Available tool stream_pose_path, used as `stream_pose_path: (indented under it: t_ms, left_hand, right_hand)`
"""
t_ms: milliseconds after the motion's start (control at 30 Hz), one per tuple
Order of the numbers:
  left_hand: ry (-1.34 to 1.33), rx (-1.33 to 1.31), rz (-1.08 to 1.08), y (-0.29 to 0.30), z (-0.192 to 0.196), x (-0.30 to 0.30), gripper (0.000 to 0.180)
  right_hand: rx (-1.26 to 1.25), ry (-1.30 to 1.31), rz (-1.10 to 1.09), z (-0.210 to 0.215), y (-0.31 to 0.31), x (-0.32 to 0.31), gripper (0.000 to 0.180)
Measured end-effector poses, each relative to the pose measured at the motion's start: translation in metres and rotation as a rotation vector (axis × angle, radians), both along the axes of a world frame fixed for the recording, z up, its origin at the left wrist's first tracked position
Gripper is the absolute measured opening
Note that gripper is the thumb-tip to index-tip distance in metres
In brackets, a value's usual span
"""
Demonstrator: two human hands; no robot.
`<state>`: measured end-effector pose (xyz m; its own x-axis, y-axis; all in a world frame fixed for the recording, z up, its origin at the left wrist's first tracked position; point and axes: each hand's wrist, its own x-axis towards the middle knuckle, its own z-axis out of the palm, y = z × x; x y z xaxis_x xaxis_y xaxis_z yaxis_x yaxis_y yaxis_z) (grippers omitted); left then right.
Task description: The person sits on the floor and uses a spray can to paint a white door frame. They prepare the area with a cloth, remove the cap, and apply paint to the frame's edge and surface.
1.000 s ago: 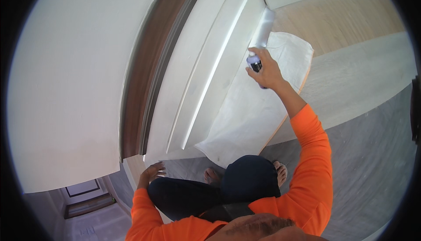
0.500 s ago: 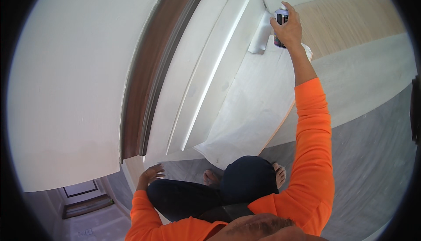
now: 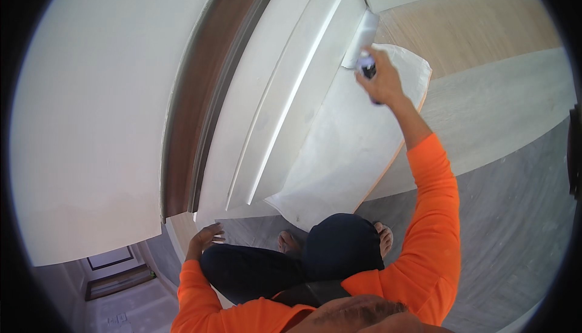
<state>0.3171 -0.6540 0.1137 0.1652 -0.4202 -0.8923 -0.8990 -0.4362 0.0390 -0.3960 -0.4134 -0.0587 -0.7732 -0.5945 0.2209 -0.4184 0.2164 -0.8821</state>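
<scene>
My right hand [image 3: 387, 79] is wrapped round a spray can [image 3: 367, 67] with a dark label and a pale top, held out over a white sheet [image 3: 339, 139]. One finger lies at the can's top; the hand and can are slightly smeared by motion. Just beyond the can, a shiny silvery strip [image 3: 360, 45] covers the low end of the white panelled surface [image 3: 291, 102]. By my knee at the lower left, my left hand [image 3: 209, 236] holds nothing, its fingers loosely spread.
A brown wooden frame [image 3: 203, 90] with a dark edge runs between the panel and a pale wall surface [image 3: 97, 114]. Light wood flooring [image 3: 467, 30] lies at the far right, with a pale covering [image 3: 497, 96] and grey floor [image 3: 503, 211] nearer me.
My right hand has drawn the spray can nearer and to the left, away from the far corner. The can is tilted differently now. My left hand has barely moved.
</scene>
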Motion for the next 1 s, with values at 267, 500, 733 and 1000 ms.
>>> stream_pose_path:
  t_ms: [267,500,733,1000]
  left_hand:
    - [0.000,0.049,0.027,-0.007,-0.003,-0.007,0.089]
    - [0.017,0.056,0.028,-0.011,-0.005,0.001,0.090]
    - [0.004,0.044,0.018,-0.009,-0.006,-0.005,0.087]
    - [0.021,0.039,0.004,0.000,0.004,-0.030,0.085]
  right_hand:
    - [0.061,-0.063,0.121,-0.001,0.000,0.029,0.067]
    - [-0.018,0.023,-0.361,0.001,-0.028,-0.057,0.068]
    - [0.049,0.059,-0.415,0.000,-0.007,-0.078,0.069]
    - [0.128,-0.061,0.186,-0.012,0.028,0.020,0.066]
